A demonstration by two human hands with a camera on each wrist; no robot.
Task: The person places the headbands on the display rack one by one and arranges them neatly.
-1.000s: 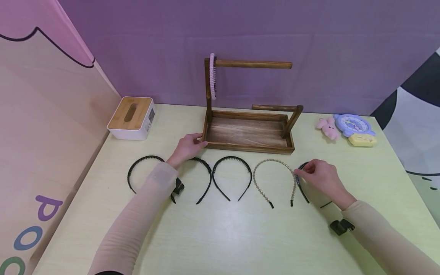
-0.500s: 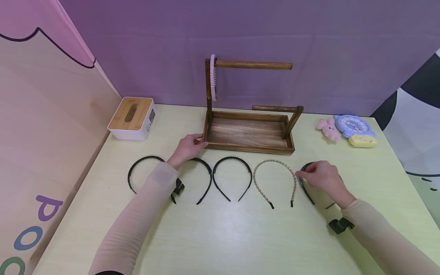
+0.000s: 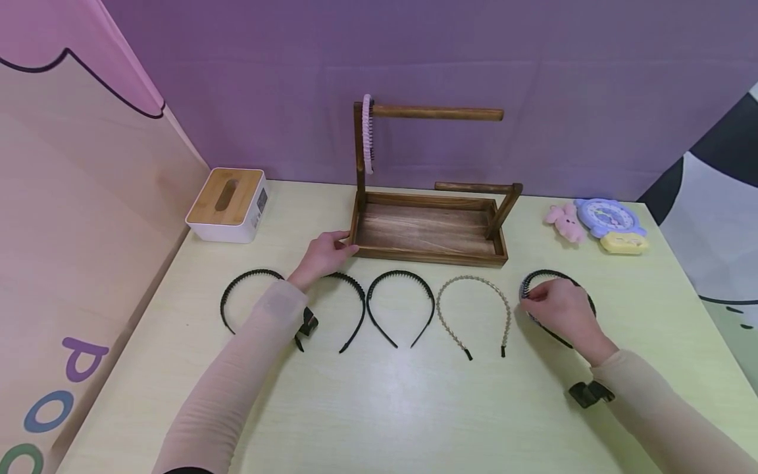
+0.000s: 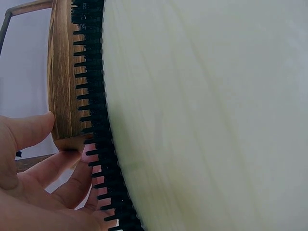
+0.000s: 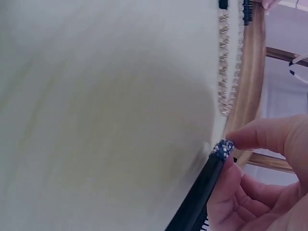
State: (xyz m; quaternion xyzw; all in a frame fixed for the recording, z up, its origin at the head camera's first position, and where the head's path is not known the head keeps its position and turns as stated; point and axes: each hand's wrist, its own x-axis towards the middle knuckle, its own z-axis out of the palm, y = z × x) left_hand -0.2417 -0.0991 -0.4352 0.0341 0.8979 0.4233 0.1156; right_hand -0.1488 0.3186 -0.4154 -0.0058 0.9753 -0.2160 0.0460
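Observation:
My right hand [image 3: 562, 316] pinches a dark headband [image 3: 553, 272] between thumb and fingers at the table's right. In the right wrist view, blue and silver sparkles show on the headband [image 5: 222, 149] at the pinch. My left hand [image 3: 322, 258] grips the left front corner of the wooden rack [image 3: 423, 253], with the thumb on one side and fingers on the other in the left wrist view. A pink headband [image 3: 367, 135] hangs at the left end of the rack's upper bar. Between the hands lie a black headband [image 3: 401, 272] and a gold beaded headband [image 3: 468, 277].
More black headbands [image 3: 224, 299] lie partly hidden under the left forearm. A white tissue box [image 3: 222, 230] with a wooden lid stands at the back left. At the back right are a pink toy [image 3: 566, 224], a blue item [image 3: 610, 216] and a yellow one [image 3: 624, 243].
My right hand has shifted slightly right and drawn the dark headband away from the gold beaded one. The headband has turned, so more of its arc shows. My left hand has stayed put.

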